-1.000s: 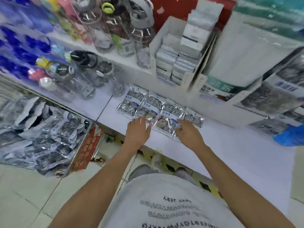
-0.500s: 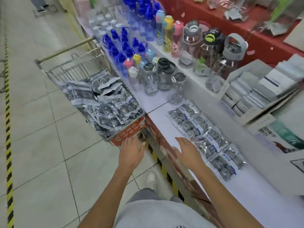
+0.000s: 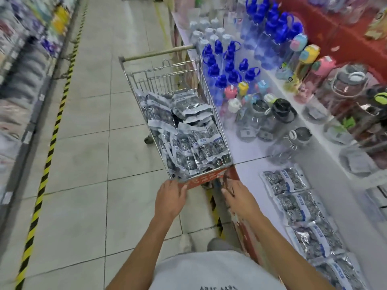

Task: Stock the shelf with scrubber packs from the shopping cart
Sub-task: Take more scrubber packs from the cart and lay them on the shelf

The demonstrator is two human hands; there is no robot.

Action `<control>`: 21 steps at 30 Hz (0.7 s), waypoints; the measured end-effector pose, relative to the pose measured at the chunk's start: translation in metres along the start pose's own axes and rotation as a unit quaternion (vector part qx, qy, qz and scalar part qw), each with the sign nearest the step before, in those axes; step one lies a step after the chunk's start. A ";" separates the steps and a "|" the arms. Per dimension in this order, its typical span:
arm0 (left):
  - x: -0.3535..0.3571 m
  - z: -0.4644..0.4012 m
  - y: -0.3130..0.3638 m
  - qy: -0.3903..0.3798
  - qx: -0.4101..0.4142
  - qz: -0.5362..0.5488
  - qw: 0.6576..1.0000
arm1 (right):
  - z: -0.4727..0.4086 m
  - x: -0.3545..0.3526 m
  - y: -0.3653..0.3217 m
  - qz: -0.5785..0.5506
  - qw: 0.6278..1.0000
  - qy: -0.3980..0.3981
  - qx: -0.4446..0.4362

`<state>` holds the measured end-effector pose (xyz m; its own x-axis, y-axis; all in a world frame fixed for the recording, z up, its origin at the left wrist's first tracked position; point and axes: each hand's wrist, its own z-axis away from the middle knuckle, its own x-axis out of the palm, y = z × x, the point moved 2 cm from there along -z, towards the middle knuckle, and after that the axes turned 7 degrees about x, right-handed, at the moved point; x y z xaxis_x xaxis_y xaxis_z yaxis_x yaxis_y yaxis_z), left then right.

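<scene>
We stand in a tiled aisle [image 3: 88, 164], its pale floor edged on the left by a yellow-and-black striped line [image 3: 50, 143], with blurred goods beyond it. On our right runs the long white shelf [image 3: 247, 147], and against its edge sits the wire shopping cart [image 3: 167, 80], its handle at the far end and its red-trimmed near end turned toward us.

The cart basket is filled with a loose heap of scrubber packs [image 3: 188, 139] — silvery pouches with white and blue headers, lying at all angles. On the shelf to our right, four more shelved packs [image 3: 301, 210] lie flat in a row along the surface, each just beside the next, nearest the front edge. Further along the shelf stand clear bottles with blue lids [image 3: 228, 65], then larger dark-lidded jugs [image 3: 278, 116] and a few pastel-capped bottles [image 3: 236, 95].

Our left hand [image 3: 170, 197] is at the near left corner of the cart, fingers loosely spread and empty, just touching or nearly touching the red rim — we cannot tell which. Our right hand [image 3: 236, 195] reaches toward the near right corner, between cart and shelf edge, fingers extended and holding nothing.
</scene>
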<state>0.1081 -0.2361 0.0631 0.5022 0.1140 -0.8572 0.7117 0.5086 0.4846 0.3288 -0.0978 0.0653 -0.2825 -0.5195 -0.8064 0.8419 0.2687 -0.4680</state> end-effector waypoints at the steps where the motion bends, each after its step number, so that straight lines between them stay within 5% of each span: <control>1: -0.004 -0.008 -0.005 -0.002 -0.009 0.011 1.000 | -0.011 -0.002 -0.011 -0.008 1.000 0.001 -0.004; 13: 0.001 -0.159 -0.034 -0.028 -0.150 0.167 0.974 | -0.188 0.000 -0.062 -0.057 0.991 -0.095 0.074; 21: 0.020 -0.236 -0.041 -0.077 -0.271 0.174 0.944 | -0.309 0.000 -0.072 -0.102 0.972 -0.169 0.126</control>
<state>-0.0269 -0.0530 -0.0154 0.7545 0.2512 -0.6063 0.1552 0.8294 0.5367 0.1257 0.1337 -0.0129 -0.3248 -0.7893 -0.5211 0.8820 -0.0538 -0.4682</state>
